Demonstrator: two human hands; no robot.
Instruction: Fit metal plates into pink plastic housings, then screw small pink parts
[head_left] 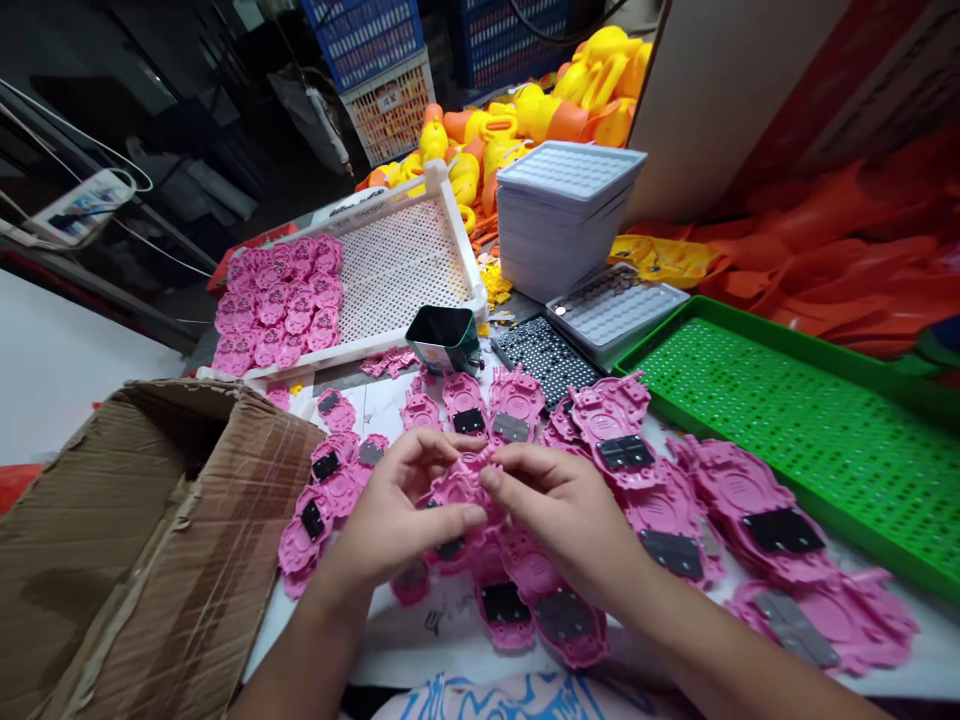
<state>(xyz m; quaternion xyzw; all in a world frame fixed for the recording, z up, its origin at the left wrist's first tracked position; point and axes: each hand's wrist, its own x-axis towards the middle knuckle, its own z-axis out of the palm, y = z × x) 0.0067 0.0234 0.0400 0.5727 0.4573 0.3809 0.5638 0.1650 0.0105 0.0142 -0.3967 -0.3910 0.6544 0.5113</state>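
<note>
My left hand (409,505) is closed around a pink plastic shell (459,485), with the thumb across its near side and the fingers at its far edge. My right hand (559,500) pinches at the same shell's upper right edge with thumb and forefinger; whether a small piece is also between these fingertips is hidden. More pink shells lie below and around both hands, many with a black or grey battery cover. Among them are a pink shell with a grey cover (566,610) under my right wrist and a pink shell (626,450) to its right.
A cardboard box (262,520) stands at left. Behind are a white mesh tray (401,255) with stacked pink pieces (281,300), a dark green container (444,340), and stacked white trays (562,225). A green tray (795,420) lies right, with yellow and orange parts (540,115) beyond.
</note>
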